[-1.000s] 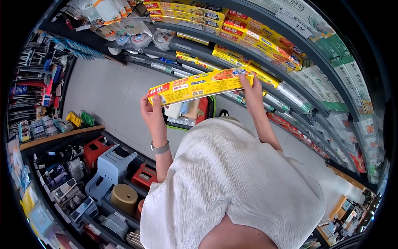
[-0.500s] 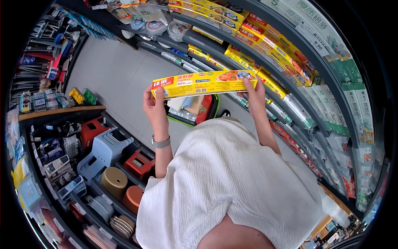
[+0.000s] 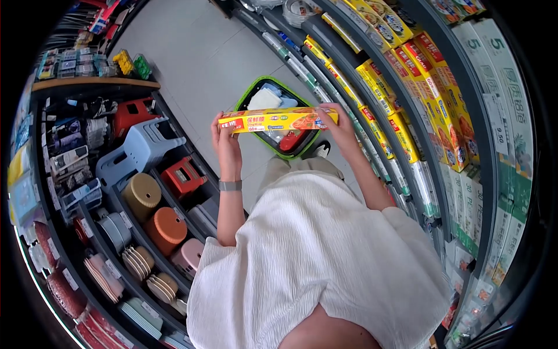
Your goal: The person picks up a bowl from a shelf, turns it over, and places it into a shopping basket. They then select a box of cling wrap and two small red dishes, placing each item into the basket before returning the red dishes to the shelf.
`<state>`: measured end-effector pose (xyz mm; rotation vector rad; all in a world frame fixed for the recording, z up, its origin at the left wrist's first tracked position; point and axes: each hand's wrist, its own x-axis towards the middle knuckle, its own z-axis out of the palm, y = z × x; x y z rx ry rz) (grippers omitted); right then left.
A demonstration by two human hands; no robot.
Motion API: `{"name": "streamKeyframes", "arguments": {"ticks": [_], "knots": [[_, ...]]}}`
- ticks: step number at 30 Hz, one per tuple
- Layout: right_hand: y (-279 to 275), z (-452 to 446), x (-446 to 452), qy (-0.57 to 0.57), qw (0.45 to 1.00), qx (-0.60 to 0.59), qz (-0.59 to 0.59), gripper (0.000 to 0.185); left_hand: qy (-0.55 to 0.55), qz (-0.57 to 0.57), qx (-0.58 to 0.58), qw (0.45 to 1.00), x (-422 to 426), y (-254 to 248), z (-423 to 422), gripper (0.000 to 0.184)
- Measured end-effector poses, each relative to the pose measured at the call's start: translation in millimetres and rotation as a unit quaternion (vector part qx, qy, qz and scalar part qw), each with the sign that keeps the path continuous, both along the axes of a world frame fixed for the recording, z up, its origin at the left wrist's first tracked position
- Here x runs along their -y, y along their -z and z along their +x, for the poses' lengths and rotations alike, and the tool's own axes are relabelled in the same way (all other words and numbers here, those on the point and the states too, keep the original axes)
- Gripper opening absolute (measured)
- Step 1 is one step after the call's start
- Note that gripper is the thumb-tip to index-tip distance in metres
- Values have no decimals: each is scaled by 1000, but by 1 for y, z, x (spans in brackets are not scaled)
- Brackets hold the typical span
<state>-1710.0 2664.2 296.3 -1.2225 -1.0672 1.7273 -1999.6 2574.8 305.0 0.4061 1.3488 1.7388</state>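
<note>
A long yellow cling wrap box (image 3: pixel 273 120) is held level in front of me, its printed side up toward the camera. My left hand (image 3: pixel 228 142) grips its left end, thumb over the red label. At the other end, my right hand (image 3: pixel 343 128) pinches the box near the food picture. Beneath and beyond the box, a black basket with a green rim (image 3: pixel 256 81) stands on the floor, partly covered by the box. White and light blue items (image 3: pixel 266 99) and something red (image 3: pixel 293 139) lie inside it.
Shelves on the right carry similar yellow boxes (image 3: pixel 430 93), clear rolls and green-white packages (image 3: pixel 500 110). Shelving on the left holds a blue stool (image 3: pixel 139 148), a red stool (image 3: pixel 183 177), round gold and orange stools (image 3: pixel 165 227) and dishes. My shoe (image 3: pixel 322 149) is beside the basket.
The view has turned, so the shelves appear rotated and the whole basket has come more into view. The box has become more level and sits nearer the basket's middle, still in both hands.
</note>
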Motion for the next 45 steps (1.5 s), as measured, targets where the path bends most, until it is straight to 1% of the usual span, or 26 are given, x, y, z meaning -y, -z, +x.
{"name": "streamKeyframes", "arguments": {"ticks": [2,4,5,6,8,9,10,11,12,14,16,19,21,23,24,26,29,31,33,34,36,38,40,42,44,45], "knots": [[35,-11,-2,-6,1000,16,-2,27,-21,-13,58,998,12,21,-4,38],[61,-20,3,-26,997,47,-54,28,-73,-120,49,989,26,52,-8,39],[71,-25,9,-35,995,90,-35,37,-107,-169,28,979,32,69,-8,39],[77,-30,15,-38,994,95,-35,37,-109,-170,34,979,38,92,-12,39],[93,-40,34,-5,981,166,-96,48,-122,-276,53,952,58,142,-19,35],[130,-39,44,-6,970,206,-127,51,-124,-278,60,951,66,167,-24,35],[136,-39,49,-9,968,213,-129,51,-108,-271,109,950,76,192,-27,30],[139,-40,58,-33,959,207,-193,46,-91,-262,158,948,82,212,-32,27],[139,-43,64,-55,945,201,-254,42,-93,-263,165,946,81,224,-34,27],[137,-50,77,-66,938,201,-276,39,-107,-286,197,932,82,244,-33,18],[135,-57,94,-73,930,199,-299,36,-84,-288,217,929,84,276,-42,21],[134,-79,104,-92,918,127,-364,39,-43,-329,201,922,69,312,-49,40],[134,-106,109,-79,918,131,-365,40,-9,-340,208,917,66,342,-47,42],[152,-135,108,-58,922,136,-359,43,59,-358,224,905,51,342,-43,47],[165,-147,112,-59,920,140,-362,43,57,-360,228,903,50,341,-39,47],[188,-175,109,-18,926,165,-340,45,108,-408,258,869,44,344,-36,48],[226,-202,105,-24,917,186,-352,46,136,-412,245,867,49,367,-41,47],[249,-217,105,-32,914,199,-351,45,144,-409,241,868,58,406,-46,47],[270,-230,102,4,910,162,-381,47,196,-406,118,885,61,446,-59,48],[286,-234,102,3,908,167,-384,47,195,-409,123,883,54,447,-67,48],[323,-241,106,51,910,103,-398,46,190,-427,21,884,32,418,-92,52],[336,-252,103,56,903,90,-417,46,185,-468,5,864,14,410,-105,58],[352,-265,98,82,891,48,-444,41,212,-466,-101,853,2,418,-116,63],[370,-273,89,94,889,62,-444,40,224,-456,-111,854,7,464,-121,69],[391,-280,83,103,886,73,-446,39,225,-369,-29,901,21,521,-122,70],[400,-280,79,91,886,90,-445,39,225,-372,-27,900,28,543,-121,70]]}}
